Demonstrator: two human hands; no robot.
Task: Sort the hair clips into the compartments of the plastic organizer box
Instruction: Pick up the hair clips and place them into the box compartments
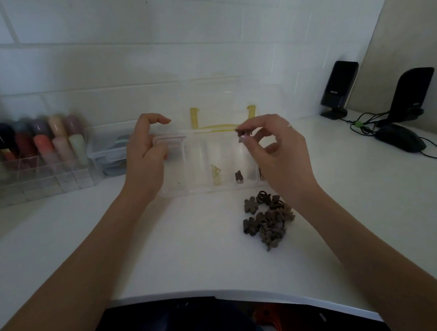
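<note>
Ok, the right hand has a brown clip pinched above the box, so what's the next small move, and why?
Probably lower the right hand and release its brown clip into the compartment just below, where another brown clip already lies. The cream clips sit one compartment left, so colours stay apart. The pile still waits beside the organizer box.

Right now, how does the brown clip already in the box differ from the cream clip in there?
The brown clip is dark; the cream clip is pale and hard to pick out against the clear box. The brown clip sits one compartment further right than the cream clip. The brown clip looks shorter, while the cream clip stretches further back along its compartment. Both lie loose near the front wall, touched by neither hand.
</note>
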